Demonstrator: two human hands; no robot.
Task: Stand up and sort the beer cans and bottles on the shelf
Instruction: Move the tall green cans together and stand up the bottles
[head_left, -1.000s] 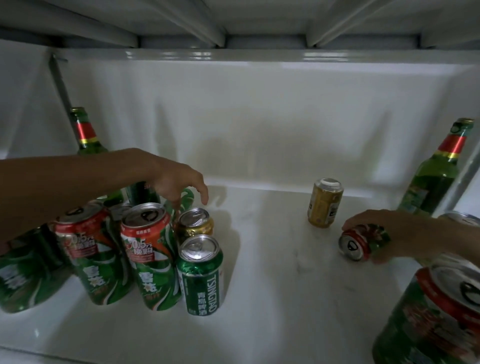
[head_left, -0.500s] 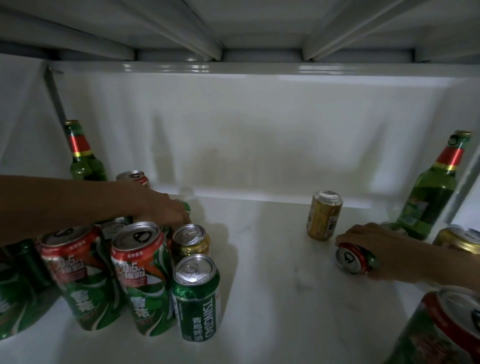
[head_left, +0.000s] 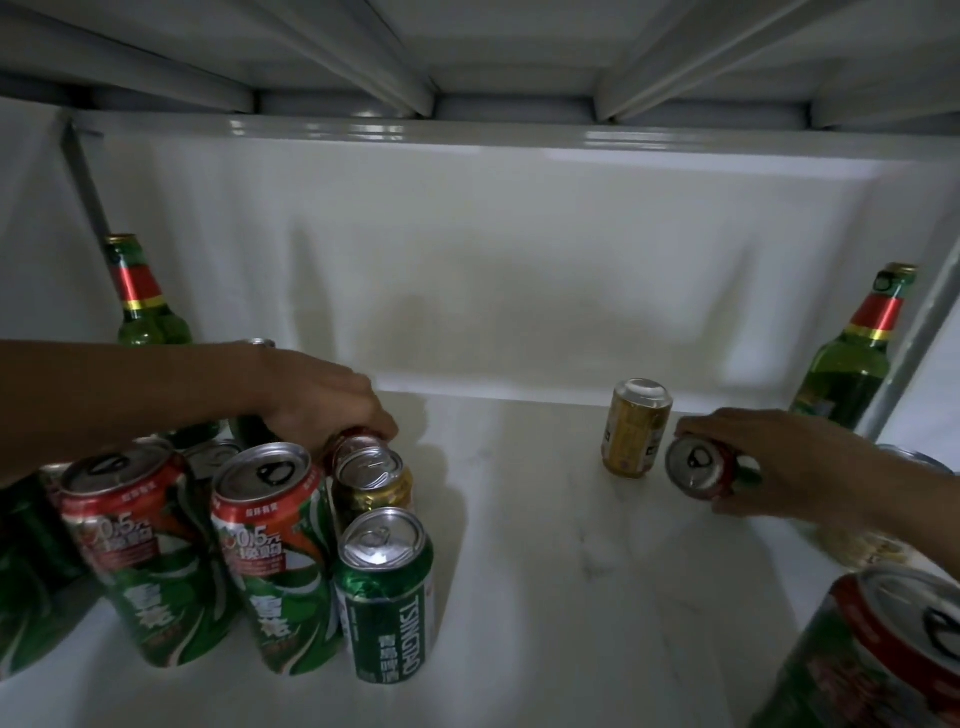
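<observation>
My left hand (head_left: 317, 400) reaches over the can cluster at the left and grips the top of a red-rimmed can (head_left: 353, 442) behind a gold can (head_left: 371, 486). In front stand a green Tsingtao can (head_left: 387, 597) and two red-and-green cans (head_left: 275, 561) (head_left: 135, 561). My right hand (head_left: 779, 460) holds a red-and-green can (head_left: 701, 467) tilted on its side, its top facing me, beside an upright gold can (head_left: 636, 428). Green bottles stand at the back left (head_left: 143, 301) and back right (head_left: 852, 358).
The white shelf floor (head_left: 519, 545) lies between the two groups. A large red-and-green can (head_left: 883, 660) stands at the near right corner, with a pale can (head_left: 862, 551) half hidden under my right forearm. The upper shelf's ribs (head_left: 467, 52) hang low overhead.
My left hand dropped from above the cluster onto the red-rimmed can at its rear. My right hand shifted the tilted can left, up beside the gold can.
</observation>
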